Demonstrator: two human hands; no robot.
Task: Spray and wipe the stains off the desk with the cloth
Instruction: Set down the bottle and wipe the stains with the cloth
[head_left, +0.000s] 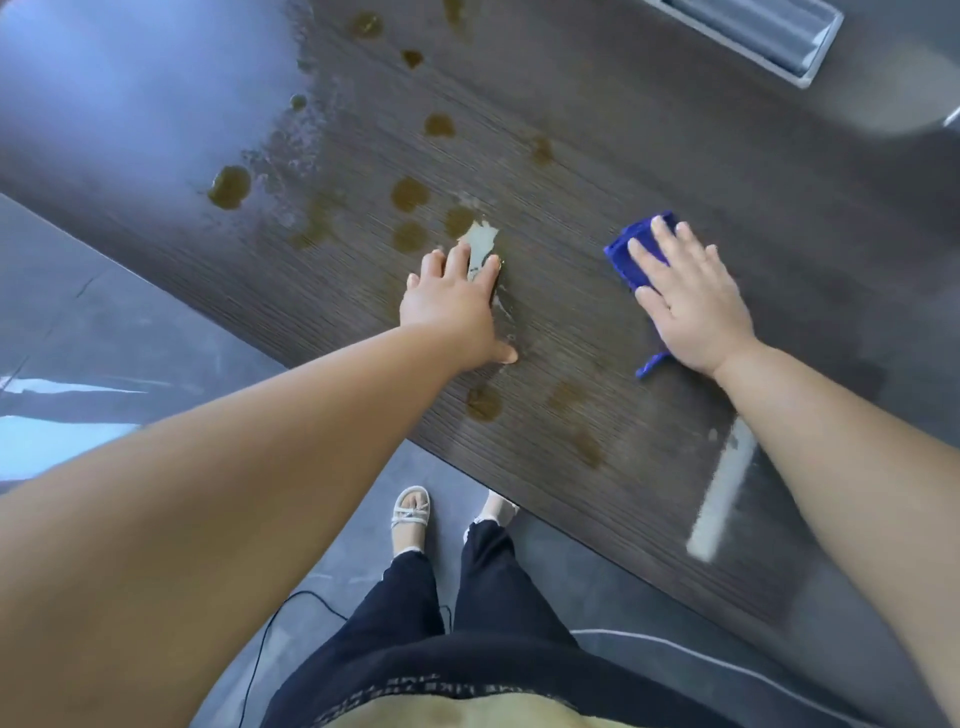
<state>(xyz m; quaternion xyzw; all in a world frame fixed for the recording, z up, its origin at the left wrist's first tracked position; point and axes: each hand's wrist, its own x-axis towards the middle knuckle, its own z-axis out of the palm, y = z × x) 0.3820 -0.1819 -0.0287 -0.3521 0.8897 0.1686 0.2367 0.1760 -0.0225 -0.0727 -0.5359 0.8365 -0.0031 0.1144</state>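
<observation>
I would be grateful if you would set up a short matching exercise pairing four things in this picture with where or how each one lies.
Things:
1. blue cloth
2. left hand
3. stains
4. grey tray

Places or states:
A. at the far right of the desk
B. under the right hand
C. flat on the desk, fingertips on a pale wet smear
D. brown, scattered over the desk

Pairs: 1-B, 2-C, 3-D, 4-A
</observation>
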